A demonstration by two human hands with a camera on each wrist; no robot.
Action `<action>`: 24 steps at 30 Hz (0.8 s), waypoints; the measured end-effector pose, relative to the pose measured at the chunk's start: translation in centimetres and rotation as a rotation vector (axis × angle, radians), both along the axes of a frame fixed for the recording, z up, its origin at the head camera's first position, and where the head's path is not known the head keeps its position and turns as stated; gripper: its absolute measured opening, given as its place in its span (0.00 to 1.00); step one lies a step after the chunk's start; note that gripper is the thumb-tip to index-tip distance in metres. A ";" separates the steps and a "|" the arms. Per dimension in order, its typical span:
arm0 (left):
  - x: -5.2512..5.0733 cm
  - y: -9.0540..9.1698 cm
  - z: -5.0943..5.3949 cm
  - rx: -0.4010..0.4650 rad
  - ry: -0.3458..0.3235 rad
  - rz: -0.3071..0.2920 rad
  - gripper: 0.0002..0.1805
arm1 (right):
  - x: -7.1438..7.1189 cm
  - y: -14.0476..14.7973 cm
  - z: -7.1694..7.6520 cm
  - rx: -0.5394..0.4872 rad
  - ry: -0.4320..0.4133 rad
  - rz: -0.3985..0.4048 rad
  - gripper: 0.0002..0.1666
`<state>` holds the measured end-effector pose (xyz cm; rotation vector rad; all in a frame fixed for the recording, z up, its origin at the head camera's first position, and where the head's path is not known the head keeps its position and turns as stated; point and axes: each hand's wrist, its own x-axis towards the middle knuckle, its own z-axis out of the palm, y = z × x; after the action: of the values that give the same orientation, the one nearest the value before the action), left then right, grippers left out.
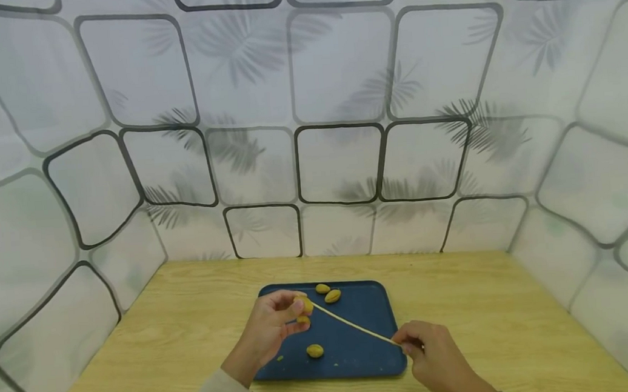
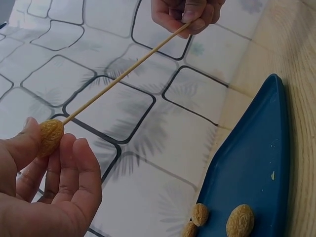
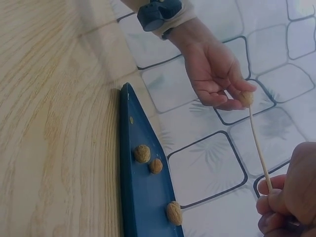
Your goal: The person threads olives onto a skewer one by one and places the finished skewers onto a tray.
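My left hand [image 1: 272,325] pinches a wrinkled yellow-brown oval fruit [image 2: 51,138] between thumb and fingers, above the blue tray [image 1: 358,363]. A thin bamboo skewer [image 1: 353,325] runs from that fruit to my right hand [image 1: 437,357], which pinches its other end. The skewer's tip meets the end of the fruit; how deep it goes in, I cannot tell. In the right wrist view the skewer [image 3: 257,143] bows slightly. More such fruits lie on the tray, one [image 1: 315,351] near its front and a pair [image 1: 327,292] at the back.
Small yellowish crumbs [image 2: 272,175] dot the tray. Under it is a light wood-grain table [image 1: 164,328], with patterned cloth walls [image 1: 339,164] at the back and both sides. A dark device [image 3: 159,14] is strapped on the left wrist.
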<state>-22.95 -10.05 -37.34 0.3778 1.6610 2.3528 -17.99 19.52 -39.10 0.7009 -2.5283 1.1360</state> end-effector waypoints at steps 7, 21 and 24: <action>0.2 0.0 0.1 -0.033 -0.013 0.021 0.05 | -0.1 -0.2 0.4 0.031 0.054 -0.032 0.23; 0.3 -0.3 0.2 -0.022 -0.001 0.006 0.04 | -0.6 -1.2 0.7 0.030 0.064 -0.037 0.23; 0.3 -0.3 0.3 -0.020 0.003 -0.006 0.02 | -0.6 -1.2 0.5 0.022 0.050 -0.041 0.22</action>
<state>-22.69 -10.31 -37.08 0.3825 1.6817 2.3307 -18.60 18.28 -38.62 0.6710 -2.5054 1.0651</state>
